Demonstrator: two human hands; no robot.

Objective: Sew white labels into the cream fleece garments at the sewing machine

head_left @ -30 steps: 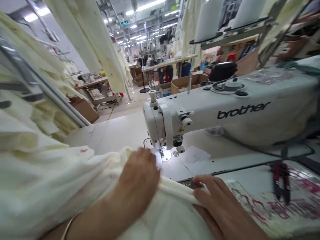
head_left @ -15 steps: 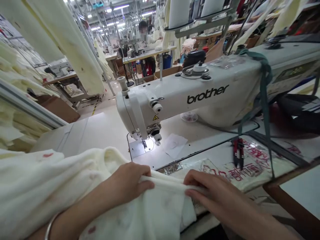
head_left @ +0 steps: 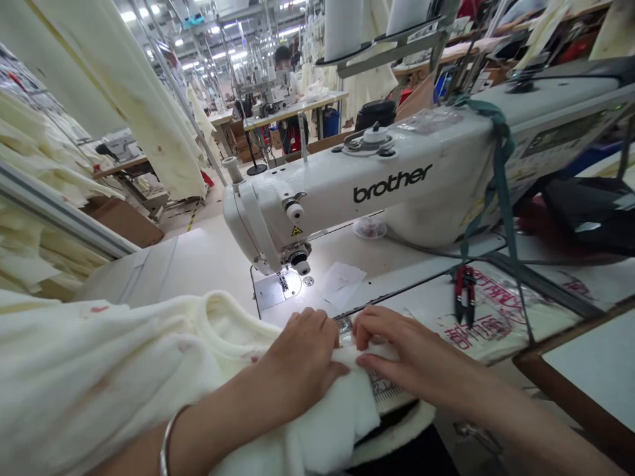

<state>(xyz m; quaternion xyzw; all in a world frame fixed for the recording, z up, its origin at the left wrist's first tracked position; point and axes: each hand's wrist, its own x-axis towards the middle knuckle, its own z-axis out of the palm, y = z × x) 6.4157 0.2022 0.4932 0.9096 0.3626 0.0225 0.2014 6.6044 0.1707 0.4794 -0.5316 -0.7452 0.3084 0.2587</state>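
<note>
A cream fleece garment (head_left: 143,370) with small reddish prints spreads over the front left of the sewing table, its round ribbed neckline facing the machine. My left hand (head_left: 305,360), with a silver bangle on the wrist, is closed on the garment's edge to the right of the neckline. Close beside it, my right hand (head_left: 391,344) pinches the same edge between thumb and fingers. Both hands are in front of the white Brother sewing machine (head_left: 327,198). Its lit needle plate (head_left: 272,291) lies bare beyond the garment.
A white scrap (head_left: 342,284) lies right of the needle. Red-and-black thread snips (head_left: 465,297) rest on a plastic-covered sheet with red lettering, near a hanging green strap (head_left: 501,165). Thread cones (head_left: 342,30) stand above. Cream cloth hangs at left; a person sits at a far table.
My left hand has slid right along the garment's edge, close to my right hand. The right hand has risen slightly, and the neckline is spread wider. The view has shifted a little.
</note>
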